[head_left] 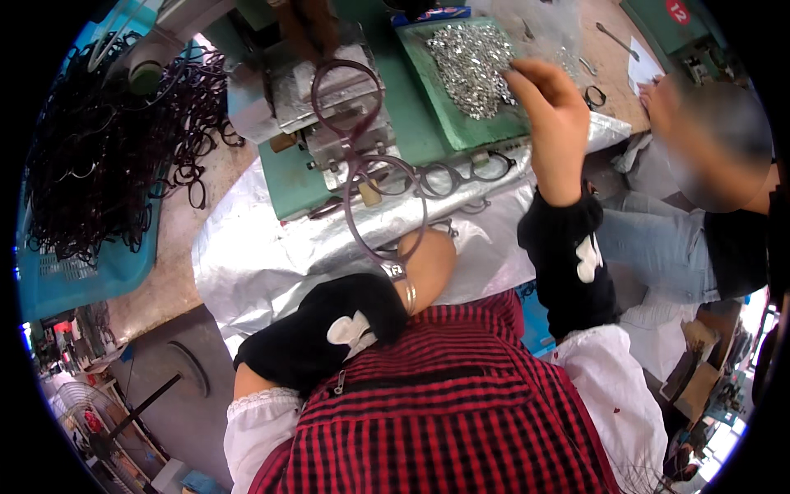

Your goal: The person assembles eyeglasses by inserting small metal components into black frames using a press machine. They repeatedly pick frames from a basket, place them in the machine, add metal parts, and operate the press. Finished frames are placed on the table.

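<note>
Beside the right hand's (559, 115) fingers (539, 72) lie small silver parts (467, 67).

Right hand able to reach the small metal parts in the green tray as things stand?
Likely yes: the right hand is at the right edge of the small metal parts, with nothing visible in between.

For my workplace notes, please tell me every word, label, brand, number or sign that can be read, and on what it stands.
Red round sign on the green housing: white number, legible, not copied here.
Blue packet beyond the green tray: print too small to read.
</note>
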